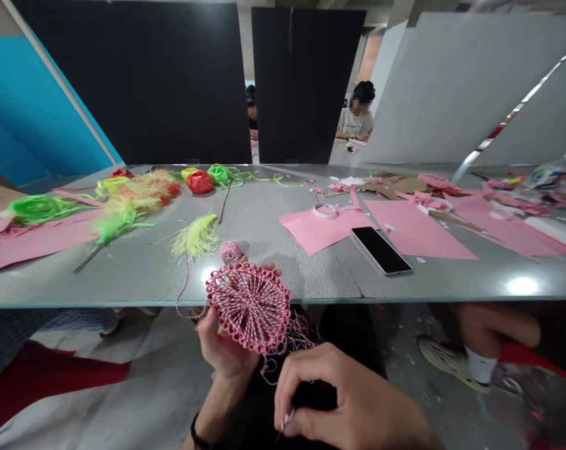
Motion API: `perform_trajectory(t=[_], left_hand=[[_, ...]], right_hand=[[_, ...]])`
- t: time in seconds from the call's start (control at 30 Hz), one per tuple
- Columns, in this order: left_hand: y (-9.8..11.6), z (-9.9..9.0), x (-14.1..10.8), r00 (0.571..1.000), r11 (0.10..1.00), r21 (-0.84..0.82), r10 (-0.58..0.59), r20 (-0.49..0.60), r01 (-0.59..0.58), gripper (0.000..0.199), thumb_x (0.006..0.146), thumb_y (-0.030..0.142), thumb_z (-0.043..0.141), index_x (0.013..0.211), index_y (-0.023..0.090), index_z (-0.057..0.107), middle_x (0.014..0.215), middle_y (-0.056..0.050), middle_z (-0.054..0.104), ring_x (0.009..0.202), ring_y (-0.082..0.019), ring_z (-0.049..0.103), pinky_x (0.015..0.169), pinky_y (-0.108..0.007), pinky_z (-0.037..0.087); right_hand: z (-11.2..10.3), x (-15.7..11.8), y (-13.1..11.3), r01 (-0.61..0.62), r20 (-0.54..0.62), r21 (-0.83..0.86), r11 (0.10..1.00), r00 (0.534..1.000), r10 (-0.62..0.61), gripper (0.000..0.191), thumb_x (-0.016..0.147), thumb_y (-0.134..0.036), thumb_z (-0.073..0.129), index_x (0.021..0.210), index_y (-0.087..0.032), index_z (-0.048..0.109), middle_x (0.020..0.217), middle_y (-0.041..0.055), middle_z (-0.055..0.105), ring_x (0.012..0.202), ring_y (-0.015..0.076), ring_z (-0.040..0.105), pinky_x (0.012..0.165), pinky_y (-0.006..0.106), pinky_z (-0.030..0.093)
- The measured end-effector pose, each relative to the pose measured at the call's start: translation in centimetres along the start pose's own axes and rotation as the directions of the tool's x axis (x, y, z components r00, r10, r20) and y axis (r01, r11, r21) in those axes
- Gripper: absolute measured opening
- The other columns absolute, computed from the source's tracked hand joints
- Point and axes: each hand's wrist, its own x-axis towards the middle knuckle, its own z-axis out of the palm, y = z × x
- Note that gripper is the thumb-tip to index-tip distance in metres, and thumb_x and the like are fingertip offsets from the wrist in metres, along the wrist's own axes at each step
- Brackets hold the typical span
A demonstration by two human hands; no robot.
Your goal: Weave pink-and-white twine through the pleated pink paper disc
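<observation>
My left hand (229, 356) grips a round pink woven disc (249, 306) from below. Small loops ring its edge, and pink-and-white cord crosses it like spokes from the middle. Some fingertips show behind the far edge. Lower right, my right hand (339, 390) is closed in a pinch on a short bit of pink-and-white cord (288, 417). Loose cord (301, 334) hangs tangled between the disc and my lap. Just beyond the disc, a small ball of the same cord (231, 250) rests on the table.
On the grey table (264, 212) lie a yellow-green fringed piece (196, 236), feathery strands (142, 197), a red yarn ball (199, 182), a phone (381, 250), pink sheets (418, 228) and white tape (325, 210). Dark panels (306, 81) stand behind. A person's leg (493, 331) is at right.
</observation>
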Motion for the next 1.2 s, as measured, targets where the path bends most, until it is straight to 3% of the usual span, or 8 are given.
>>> perform_trajectory(t=[0.13, 0.27, 0.5, 0.6, 0.7, 0.87, 0.93, 1.2], left_hand=[[0.0, 0.4, 0.0, 1.0, 1.0, 0.011, 0.018, -0.013, -0.018, 0.068, 0.091, 0.061, 0.059, 0.151, 0.029, 0.059, 0.143, -0.014, 0.071, 0.141, -0.046, 0.06, 0.113, -0.063, 0.053], [0.0, 0.3, 0.0, 1.0, 1.0, -0.012, 0.013, -0.026, -0.013, 0.069, 0.089, 0.06, 0.06, 0.15, 0.026, 0.061, 0.141, -0.015, 0.072, 0.141, -0.047, 0.06, 0.114, -0.062, 0.052], [-0.5, -0.3, 0.2, 1.0, 1.0, -0.007, 0.03, -0.011, -0.03, 0.07, 0.089, 0.058, 0.06, 0.151, 0.024, 0.06, 0.138, -0.015, 0.074, 0.138, -0.045, 0.063, 0.116, -0.062, 0.05], [-0.8, -0.2, 0.0, 1.0, 1.0, -0.003, 0.002, 0.012, -0.002, 0.071, 0.089, 0.058, 0.059, 0.152, 0.025, 0.059, 0.138, -0.015, 0.073, 0.137, -0.046, 0.063, 0.115, -0.062, 0.05], [-1.0, 0.1, -0.4, 0.999, 0.999, -0.011, -0.031, 0.035, 0.031, 0.073, 0.087, 0.058, 0.061, 0.153, 0.025, 0.059, 0.137, -0.015, 0.074, 0.137, -0.047, 0.063, 0.115, -0.064, 0.049], [-1.1, 0.6, -1.2, 0.996, 0.998, -0.012, -0.056, 0.072, 0.057, 0.077, 0.084, 0.059, 0.064, 0.153, 0.024, 0.06, 0.134, -0.017, 0.075, 0.137, -0.048, 0.062, 0.114, -0.066, 0.049], [-1.1, 0.8, -1.4, 0.996, 0.998, -0.012, -0.059, 0.069, 0.06, 0.076, 0.084, 0.058, 0.065, 0.151, 0.025, 0.061, 0.133, -0.017, 0.075, 0.136, -0.047, 0.063, 0.114, -0.065, 0.049], [-1.8, -0.5, -2.3, 0.999, 0.994, 0.105, -0.031, -0.025, 0.033, 0.071, 0.081, 0.063, 0.071, 0.142, 0.025, 0.07, 0.13, -0.015, 0.076, 0.132, -0.046, 0.065, 0.116, -0.061, 0.049]], right_hand=[[0.1, -0.3, 0.2, -0.103, -0.117, -0.106, 0.989, 0.989, 0.09, 0.009, 0.093, -0.015, 0.077, 0.097, -0.023, 0.079, 0.12, 0.0028, 0.076, 0.115, 0.0196, 0.071, 0.108, 0.033, 0.048], [0.6, 0.2, 0.7, -0.141, -0.1, -0.136, 0.981, 0.987, 0.128, 0.01, 0.092, -0.015, 0.079, 0.096, -0.024, 0.08, 0.12, 0.0033, 0.077, 0.119, 0.022, 0.07, 0.112, 0.037, 0.047], [-0.1, -0.6, 0.1, 0.081, -0.004, 0.015, 0.997, 0.997, -0.081, 0.016, 0.086, -0.004, 0.082, 0.088, -0.02, 0.078, 0.109, 0.002, 0.084, 0.107, 0.0177, 0.078, 0.102, 0.03, 0.055], [-0.7, -1.4, -0.6, 0.166, -0.096, -0.083, 0.983, 0.98, -0.174, 0.019, 0.088, -0.003, 0.08, 0.091, -0.021, 0.076, 0.11, 0.0009, 0.083, 0.106, 0.0166, 0.078, 0.101, 0.029, 0.057], [-1.1, -2.1, -1.0, 0.257, -0.336, -0.294, 0.921, 0.874, -0.351, 0.022, 0.093, -0.003, 0.074, 0.1, -0.024, 0.074, 0.116, 0.001, 0.079, 0.107, 0.0157, 0.076, 0.097, 0.028, 0.059], [-1.4, -2.0, -0.9, 0.412, -0.627, -0.425, 0.806, 0.508, -0.59, 0.036, 0.093, 0.006, 0.067, 0.113, -0.023, 0.073, 0.1, 0.0009, 0.075, 0.094, 0.0159, 0.074, 0.08, 0.028, 0.061], [-1.4, -1.5, -0.6, 0.425, -0.668, -0.456, 0.782, 0.417, -0.616, 0.039, 0.091, 0.008, 0.066, 0.115, -0.022, 0.074, 0.101, 0.002, 0.076, 0.096, 0.0176, 0.074, 0.081, 0.03, 0.062], [-1.3, 0.4, -0.4, 0.403, -0.593, -0.574, 0.713, 0.396, -0.701, 0.041, 0.092, 0.009, 0.066, 0.12, -0.021, 0.074, 0.111, 0.004, 0.079, 0.103, 0.0183, 0.076, 0.086, 0.033, 0.065]])
